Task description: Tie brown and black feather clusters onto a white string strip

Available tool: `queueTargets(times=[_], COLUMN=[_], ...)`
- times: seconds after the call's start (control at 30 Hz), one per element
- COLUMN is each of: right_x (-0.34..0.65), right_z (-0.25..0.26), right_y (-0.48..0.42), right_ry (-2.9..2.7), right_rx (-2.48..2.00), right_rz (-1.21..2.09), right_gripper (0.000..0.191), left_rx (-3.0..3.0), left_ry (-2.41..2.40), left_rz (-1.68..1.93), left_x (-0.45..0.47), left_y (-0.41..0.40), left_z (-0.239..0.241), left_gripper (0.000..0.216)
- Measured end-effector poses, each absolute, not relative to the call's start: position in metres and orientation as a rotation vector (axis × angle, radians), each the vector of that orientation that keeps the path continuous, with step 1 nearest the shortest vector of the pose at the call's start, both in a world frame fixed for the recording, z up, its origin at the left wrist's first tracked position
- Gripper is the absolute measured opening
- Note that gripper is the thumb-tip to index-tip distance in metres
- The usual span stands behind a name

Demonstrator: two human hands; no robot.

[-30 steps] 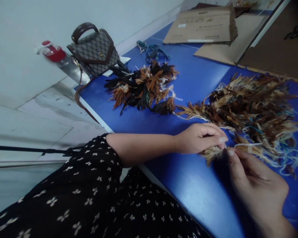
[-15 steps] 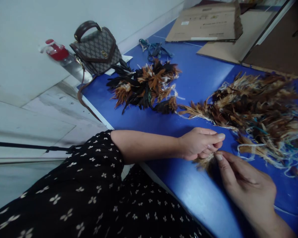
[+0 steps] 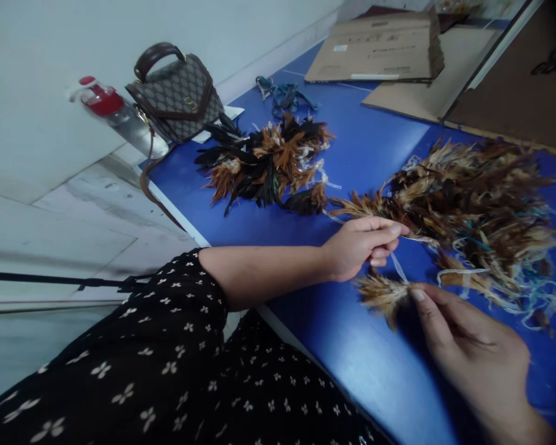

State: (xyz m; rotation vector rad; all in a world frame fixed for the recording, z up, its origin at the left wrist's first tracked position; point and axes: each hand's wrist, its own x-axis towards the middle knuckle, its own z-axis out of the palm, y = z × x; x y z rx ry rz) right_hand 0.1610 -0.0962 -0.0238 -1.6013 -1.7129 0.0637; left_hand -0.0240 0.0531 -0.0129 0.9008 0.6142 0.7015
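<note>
Between thumb and forefinger, my right hand pinches the bound end of a small tan-brown feather bunch. A pale string runs up from that end to my left hand, whose closed fingers grip it. The bunch hangs just above the blue table, its feathers fanned to the left. Beyond my hands lies a large heap of brown feathers with loose white and blue strings at its near right side. My left fingertips overlap the heap's near edge in view; whether they touch it, I cannot tell.
Dark and rust feathers lie farther back on the blue table. Behind them are teal ribbons, a patterned handbag and a red-capped bottle at the left edge. Cardboard is stacked at the back right.
My left hand has risen away from my right hand, drawing the string out between them. The feather bunch now shows more fully, still pinched by my right hand.
</note>
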Motion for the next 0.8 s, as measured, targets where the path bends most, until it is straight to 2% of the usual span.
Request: queueTargets(times=[0.13, 0.23, 0.3, 0.4, 0.67, 0.8], right_x=[0.161, 0.162, 0.163, 0.166, 0.166, 0.168], right_z=[-0.024, -0.024, -0.025, -0.025, -0.021, -0.021], right_y=[-0.096, -0.095, -0.095, -0.096, -0.097, -0.097], right_ry=[-1.757, -1.790, -1.806, -1.798, -1.776, -1.780], right_rx=[-1.586, -1.569, -1.534, -1.538, -1.540, -1.522], right_rz=[0.004, -0.017, -0.036, -0.028, 0.024, 0.044], right_gripper=[0.023, 0.025, 0.027, 0.027, 0.024, 0.024], left_rx=[1.625, 2.112, 2.212, 2.124, 1.567, 1.481], left_ry=[0.646, 0.335, 0.215, 0.190, 0.328, 0.385], left_rz=[1.014, 0.881, 0.701, 0.509, 0.268, 0.259], left_x=[-0.031, -0.035, -0.035, -0.032, -0.031, -0.031], left_y=[0.054, 0.048, 0.046, 0.045, 0.039, 0.037], left_z=[-0.009, -0.007, -0.010, -0.017, -0.015, -0.011], left_gripper=[0.038, 0.035, 0.035, 0.041, 0.061, 0.056])
